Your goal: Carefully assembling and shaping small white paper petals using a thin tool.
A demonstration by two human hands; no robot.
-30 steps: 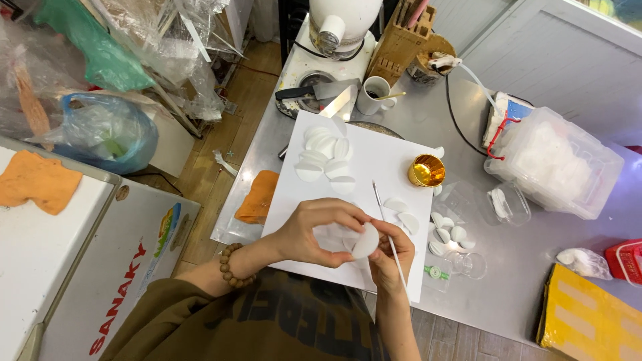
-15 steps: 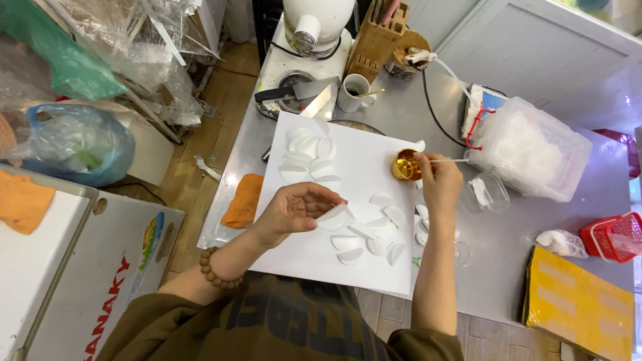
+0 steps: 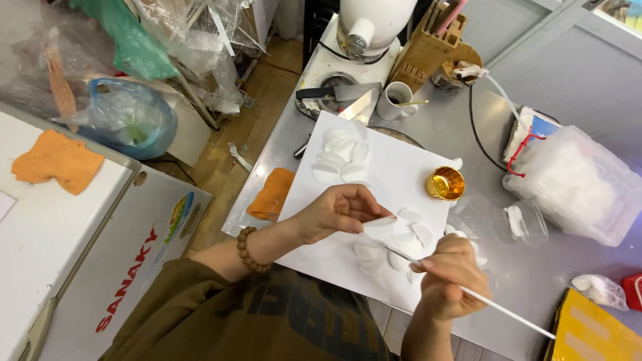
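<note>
head view looks straight down on your two hands over a white sheet (image 3: 394, 174) spread on the grey metal bench (image 3: 535, 281). your left hand (image 3: 338, 210), with a brown bead bracelet (image 3: 247, 249) at the wrist, pinches a thin white petal-shaped piece (image 3: 380, 227) between thumb and fingertips, so that hand is closed on the piece. your right hand (image 3: 449, 274) is clamped around a thin white brush handle (image 3: 481, 301), gripped like a pen; its tip reaches up and left to the petal piece, and its far end runs down and right past your wrist. between and just under the two hands lies a loose fan of more white petals (image 3: 394, 244) on the sheet, some overlapping. beyond your left hand, further up the sheet, sits a second cluster of white petals (image 3: 342, 159). up and to the right of your right hand stands a small gold cup (image 3: 445, 183), near the sheet's edge. to the left of your left hand an orange cloth (image 3: 273, 194) lies at the bench's edge. further right of your right hand is a clear plastic tub of white material (image 3: 575, 184), and beyond the sheet a white mug (image 3: 396, 100) stands by a wooden holder (image 3: 428, 53).
</note>
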